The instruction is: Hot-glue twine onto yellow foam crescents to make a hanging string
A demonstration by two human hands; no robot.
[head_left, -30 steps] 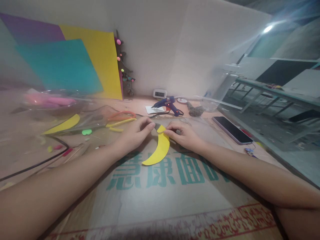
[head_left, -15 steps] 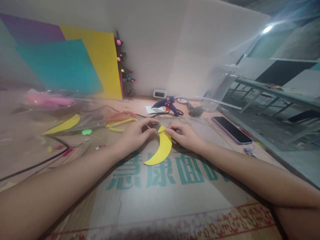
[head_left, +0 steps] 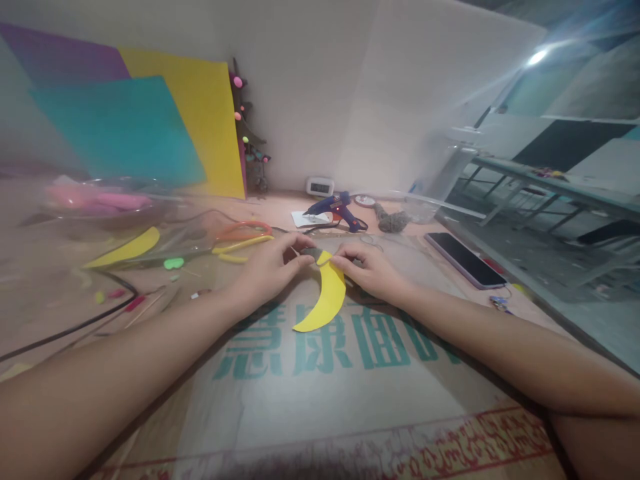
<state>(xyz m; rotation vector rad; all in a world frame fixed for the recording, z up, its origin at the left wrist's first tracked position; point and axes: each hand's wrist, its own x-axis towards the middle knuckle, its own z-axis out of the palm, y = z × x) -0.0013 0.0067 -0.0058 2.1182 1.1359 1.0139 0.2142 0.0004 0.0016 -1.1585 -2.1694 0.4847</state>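
Observation:
A yellow crescent cutout [head_left: 327,298] lies between my hands, its lower tip pointing down and left. A thin grey strand, apparently yarn, crosses its upper end. My left hand [head_left: 280,261] is at the upper left of the cutout, thumb and fingertips closing on a dark grey piece [head_left: 313,253] that looks like yarn wound at the tip. My right hand [head_left: 363,265] pinches the cutout's upper right edge, where the strand ends at its fingertips. Exactly what is under the fingers of each hand is partly hidden.
A blue glue gun [head_left: 334,208] lies beyond my hands, with a grey yarn bundle [head_left: 392,219] beside it. A phone [head_left: 465,259] rests at right. Orange-and-yellow-handled scissors [head_left: 244,240], a second yellow crescent [head_left: 125,248] and a black cord [head_left: 90,323] are at left.
The yellow crescent has shifted slightly right at its lower end. Both hands stay at its upper end, and the left fingertips have moved a little, showing more of the grey piece.

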